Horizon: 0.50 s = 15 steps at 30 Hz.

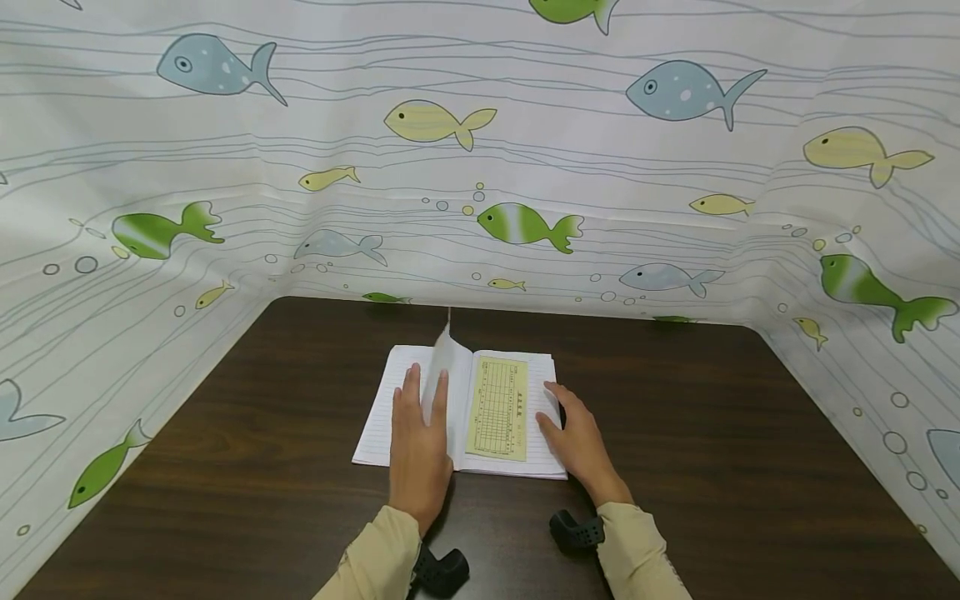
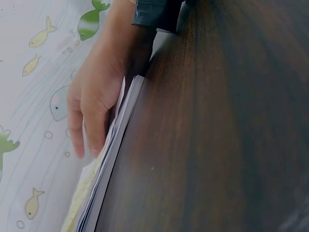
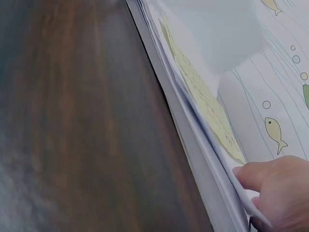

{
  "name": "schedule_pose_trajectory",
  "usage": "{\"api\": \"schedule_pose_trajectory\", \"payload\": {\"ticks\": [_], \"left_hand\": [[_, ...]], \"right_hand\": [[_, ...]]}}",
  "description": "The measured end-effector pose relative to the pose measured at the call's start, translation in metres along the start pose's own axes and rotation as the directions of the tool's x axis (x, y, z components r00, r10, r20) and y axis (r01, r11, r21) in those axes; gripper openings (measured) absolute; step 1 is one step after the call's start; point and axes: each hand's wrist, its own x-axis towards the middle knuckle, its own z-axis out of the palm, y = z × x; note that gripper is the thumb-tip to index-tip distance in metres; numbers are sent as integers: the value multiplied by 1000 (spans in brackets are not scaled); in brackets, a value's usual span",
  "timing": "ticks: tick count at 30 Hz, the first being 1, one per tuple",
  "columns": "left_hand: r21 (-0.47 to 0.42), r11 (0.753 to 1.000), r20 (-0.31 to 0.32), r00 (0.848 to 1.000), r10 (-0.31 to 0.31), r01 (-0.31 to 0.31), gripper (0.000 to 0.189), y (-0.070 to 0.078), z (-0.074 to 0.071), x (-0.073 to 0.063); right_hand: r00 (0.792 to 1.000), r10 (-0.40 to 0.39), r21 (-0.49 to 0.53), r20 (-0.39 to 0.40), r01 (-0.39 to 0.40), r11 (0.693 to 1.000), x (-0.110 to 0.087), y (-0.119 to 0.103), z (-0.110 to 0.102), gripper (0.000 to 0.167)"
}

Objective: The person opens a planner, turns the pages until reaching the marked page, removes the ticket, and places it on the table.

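An open notebook (image 1: 371,442) with lined white pages lies on the table. One page (image 1: 435,371) stands raised near its middle fold. My left hand (image 1: 420,454) is at that page with its fingers straight; its thumb is hidden in the head view. On the right-hand page lies a yellow printed slip (image 1: 498,408) with a grid of lines. My right hand (image 1: 581,442) rests at the notebook's right edge, fingers loosely bent and thumb on the paper. The right wrist view shows this hand (image 3: 280,188) by slightly lifted page edges near the slip (image 3: 205,96).
The dark brown wooden table (image 1: 247,400) runs around the notebook. White cloth walls (image 1: 420,183) printed with fish enclose it at the back and sides. Black devices (image 1: 576,531) sit at both wrists, beside beige sleeves (image 1: 637,550).
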Motion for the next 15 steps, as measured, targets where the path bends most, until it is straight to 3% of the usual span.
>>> {"api": "schedule_pose_trajectory", "payload": {"ticks": [3, 6, 12, 15], "left_hand": [[88, 996, 54, 998, 11, -16, 105, -1, -2, -1], [96, 995, 112, 993, 23, -34, 103, -1, -4, -1], [-50, 999, 207, 978, 29, -19, 75, 1, 0, -3], [-146, 989, 316, 948, 44, 3, 54, 2, 3, -6]], "right_hand": [[1000, 5, 10, 5, -5, 1000, 0, 0, 0, 56], [1000, 7, 14, 7, -8, 1000, 0, 0, 0, 56], [1000, -1, 11, -1, 1, 1000, 0, 0, 0, 55], [1000, -4, 12, 1, 4, 1000, 0, 0, -1, 53]]}}
